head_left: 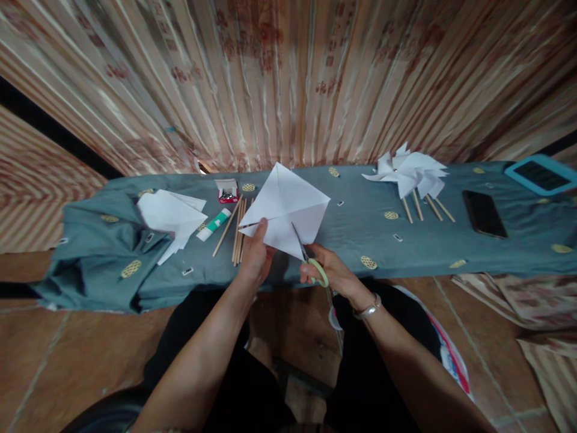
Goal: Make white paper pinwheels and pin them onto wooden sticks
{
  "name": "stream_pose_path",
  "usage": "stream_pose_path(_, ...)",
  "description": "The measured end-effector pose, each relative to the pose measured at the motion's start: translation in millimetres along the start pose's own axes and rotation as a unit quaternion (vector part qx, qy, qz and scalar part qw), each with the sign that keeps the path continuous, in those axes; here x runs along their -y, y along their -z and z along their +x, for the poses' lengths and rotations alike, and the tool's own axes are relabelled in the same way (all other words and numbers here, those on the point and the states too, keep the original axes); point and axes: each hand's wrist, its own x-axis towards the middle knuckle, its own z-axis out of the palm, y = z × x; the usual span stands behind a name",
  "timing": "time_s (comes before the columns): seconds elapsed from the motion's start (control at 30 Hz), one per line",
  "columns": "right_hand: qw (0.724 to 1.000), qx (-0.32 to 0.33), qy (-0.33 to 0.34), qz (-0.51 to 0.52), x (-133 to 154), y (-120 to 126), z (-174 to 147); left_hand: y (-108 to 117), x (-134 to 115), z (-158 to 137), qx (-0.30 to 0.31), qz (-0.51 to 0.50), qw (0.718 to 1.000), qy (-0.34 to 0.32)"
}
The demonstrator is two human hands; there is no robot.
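A square sheet of white paper (293, 195), creased across its middle, is held up over the cloth-covered table. My left hand (258, 252) grips its lower left edge, thumb on top and fingers underneath. A slit shows at the left corner beside that thumb. In my right hand (331, 270) is a pair of scissors (321, 272) with light green handles. Their blades lie at the paper's lower corner, one of them over the sheet's face, pointing toward its centre. The right fingers are wrapped around the handles.
Left of the paper are thin wooden sticks (237, 237), a green-and-white glue stick (213, 225), a small red box (228, 191) of metal pieces and loose paper sheets (169, 210). Rightward lie white paper pinwheels (408, 168) on sticks, a phone (484, 214) and a blue-framed tablet (543, 174). A curtain (288, 84) hangs behind.
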Motion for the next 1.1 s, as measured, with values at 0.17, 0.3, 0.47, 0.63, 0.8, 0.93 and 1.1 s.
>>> stream_pose_path(0.17,1.000,-0.006,-0.008,0.007,-1.2,-0.8,0.9,-1.3,-1.5,-1.6,0.005,-0.003,1.000,-0.007)
stream_pose_path(0.3,1.000,-0.009,-0.007,0.012,-2.8,-1.1,1.3,-3.0,-3.0,-2.6,-0.002,-0.002,1.000,0.004)
stream_pose_path(0.47,1.000,-0.015,-0.005,0.013,-3.7,-1.0,1.5,-1.9,-2.1,-1.5,-0.002,-0.004,1.000,0.000)
stream_pose_path(0.63,1.000,-0.017,0.004,0.020,-5.4,-1.4,2.1,-0.2,-0.8,-0.5,0.004,-0.004,1.000,-0.002)
stream_pose_path(0.8,0.999,-0.020,0.008,0.026,-5.6,-2.1,2.2,-1.0,-1.9,-2.0,0.004,-0.007,1.000,0.005)
stream_pose_path(0.93,0.999,-0.018,0.007,0.029,-5.4,-2.6,2.1,-1.3,-2.2,-2.7,0.001,-0.004,1.000,0.007)
stream_pose_path(1.1,0.999,-0.020,0.015,0.020,-5.0,-3.1,1.3,0.1,0.1,-1.6,0.008,-0.005,1.000,0.004)
